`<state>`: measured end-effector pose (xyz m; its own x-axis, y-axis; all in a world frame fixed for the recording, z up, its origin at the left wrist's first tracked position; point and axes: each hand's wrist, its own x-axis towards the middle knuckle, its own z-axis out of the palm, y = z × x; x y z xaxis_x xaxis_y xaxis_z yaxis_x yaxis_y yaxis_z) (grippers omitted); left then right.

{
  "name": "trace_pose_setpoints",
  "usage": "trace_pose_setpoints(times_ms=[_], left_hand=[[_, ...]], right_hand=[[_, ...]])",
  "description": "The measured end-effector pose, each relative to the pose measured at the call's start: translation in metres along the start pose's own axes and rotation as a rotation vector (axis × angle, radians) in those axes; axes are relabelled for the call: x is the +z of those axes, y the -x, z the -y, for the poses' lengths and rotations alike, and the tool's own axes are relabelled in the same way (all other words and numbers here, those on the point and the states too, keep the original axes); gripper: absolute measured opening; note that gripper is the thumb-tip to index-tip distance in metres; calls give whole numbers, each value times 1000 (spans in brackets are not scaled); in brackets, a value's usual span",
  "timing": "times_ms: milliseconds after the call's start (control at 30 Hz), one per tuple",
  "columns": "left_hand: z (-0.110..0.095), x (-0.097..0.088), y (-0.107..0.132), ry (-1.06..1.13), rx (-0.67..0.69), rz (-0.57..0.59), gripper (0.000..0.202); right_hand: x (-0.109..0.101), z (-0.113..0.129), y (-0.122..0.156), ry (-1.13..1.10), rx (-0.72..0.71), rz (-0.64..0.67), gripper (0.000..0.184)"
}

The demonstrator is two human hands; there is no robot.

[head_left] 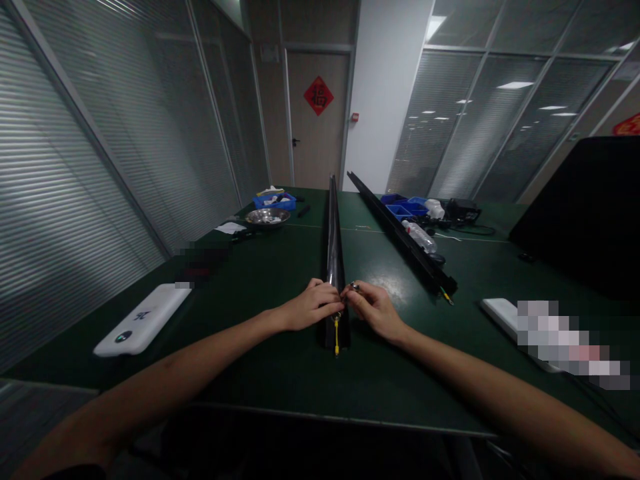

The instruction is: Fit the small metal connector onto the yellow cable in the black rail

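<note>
A long black channel lies lengthwise on the green table, running away from me. My left hand is closed over its near part, fingers bent across the side wall. Just right of it, my right hand pinches a small shiny metal piece against the channel's right edge; its exact kind is too small to tell. A short yellow wire with a metal lug hangs out at the near end of the channel, below my fingertips. What lies under the fingers is hidden.
A second black channel lies to the right, with a plastic bottle and blue bins beside it. A metal bowl and a blue basket stand far left. White devices flank me; a dark screen rises right.
</note>
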<state>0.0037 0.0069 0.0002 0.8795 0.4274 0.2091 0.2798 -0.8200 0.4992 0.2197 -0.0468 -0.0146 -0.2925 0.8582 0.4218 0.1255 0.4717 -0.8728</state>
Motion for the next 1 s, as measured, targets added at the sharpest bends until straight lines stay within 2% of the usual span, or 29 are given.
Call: trace_pose_setpoints(times_ms=[433, 700, 1000], left_hand=[[0, 0, 1, -1, -13, -9, 31], [3, 2, 0, 18, -8, -6, 32], [0, 0, 1, 3, -20, -10, 33]], right_hand=[[-1, 0, 0, 26, -31, 7, 36], [0, 0, 0, 38, 1, -14, 32], [-2, 1, -1, 54, -56, 9, 37]])
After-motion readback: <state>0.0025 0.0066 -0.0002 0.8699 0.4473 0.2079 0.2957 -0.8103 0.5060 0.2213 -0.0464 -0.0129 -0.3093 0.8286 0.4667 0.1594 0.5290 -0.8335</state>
